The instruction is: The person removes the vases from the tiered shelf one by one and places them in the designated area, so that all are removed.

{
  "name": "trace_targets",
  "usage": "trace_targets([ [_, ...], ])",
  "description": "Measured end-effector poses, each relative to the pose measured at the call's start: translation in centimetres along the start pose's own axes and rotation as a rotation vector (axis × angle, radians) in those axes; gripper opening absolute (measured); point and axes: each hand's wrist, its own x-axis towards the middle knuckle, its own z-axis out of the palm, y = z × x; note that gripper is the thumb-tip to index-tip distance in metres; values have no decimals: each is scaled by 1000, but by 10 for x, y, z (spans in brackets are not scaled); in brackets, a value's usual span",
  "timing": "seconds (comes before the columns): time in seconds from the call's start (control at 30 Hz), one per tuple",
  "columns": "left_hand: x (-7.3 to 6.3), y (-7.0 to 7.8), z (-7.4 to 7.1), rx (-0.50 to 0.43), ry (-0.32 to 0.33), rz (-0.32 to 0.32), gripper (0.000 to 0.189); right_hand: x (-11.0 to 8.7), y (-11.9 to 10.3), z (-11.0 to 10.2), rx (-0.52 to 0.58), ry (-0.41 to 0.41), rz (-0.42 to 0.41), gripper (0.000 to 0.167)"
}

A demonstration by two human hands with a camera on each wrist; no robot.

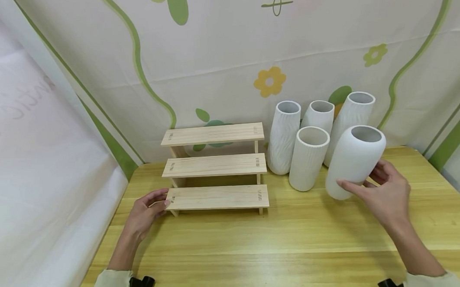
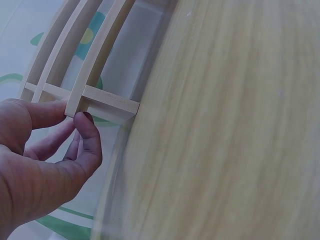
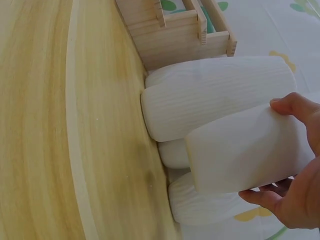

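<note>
A three-tier wooden shelf (image 1: 217,197) stands left of centre on the table. My left hand (image 1: 145,210) pinches the left end of its lowest board between thumb and fingers, as the left wrist view also shows. My right hand (image 1: 388,191) grips a smooth white vase (image 1: 353,161) from its right side, thumb in front and fingers behind. In the right wrist view this vase (image 3: 245,150) looks raised off the table and slightly tilted. Beside it stand a ribbed white vase (image 1: 309,161), a tall textured vase (image 1: 284,140) and other white vases behind, partly hidden.
The wooden table (image 1: 235,251) stretches in front of the shelf and vases. A white cloth with printed flowers (image 1: 225,44) hangs close behind them. Another white cloth (image 1: 40,170) hangs along the left edge of the table.
</note>
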Motion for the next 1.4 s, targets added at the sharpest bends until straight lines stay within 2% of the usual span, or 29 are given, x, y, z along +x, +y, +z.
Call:
trace_targets([
  [0.3,-1,1,0,2,-3,-1,55,10,6,13,20,22,37,77],
  [0.57,0,1,0,-4,-1,-6,55,19,14,25,18,29,81,86],
  [0.87,1,0,0,-5,3,-6,55,24,20,36,23,47,52,85],
  [1.4,0,-1,-1,-17,-4,-13,56,31,33,46,33,31,94,90],
])
